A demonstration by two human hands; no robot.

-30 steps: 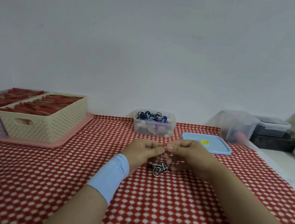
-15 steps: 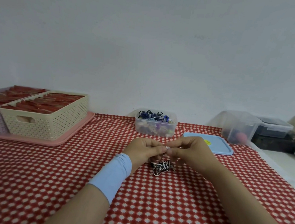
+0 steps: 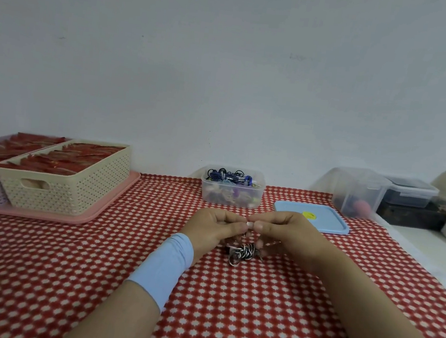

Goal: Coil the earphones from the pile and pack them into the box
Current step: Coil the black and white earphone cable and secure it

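So from my end: left hand (image 3: 216, 228) and right hand (image 3: 289, 232) meet fingertip to fingertip in front of the clear plastic box (image 3: 231, 194) of coiled earphones, both pinching a small pale end of the black-and-white striped earphone cable (image 3: 244, 250). Its wound bundle hangs right under the fingers, on my side of the box. I can't tell if it touches the red-and-white checked cloth (image 3: 66, 262). A flat blue plastic lid (image 3: 321, 221) lies just right of the box.
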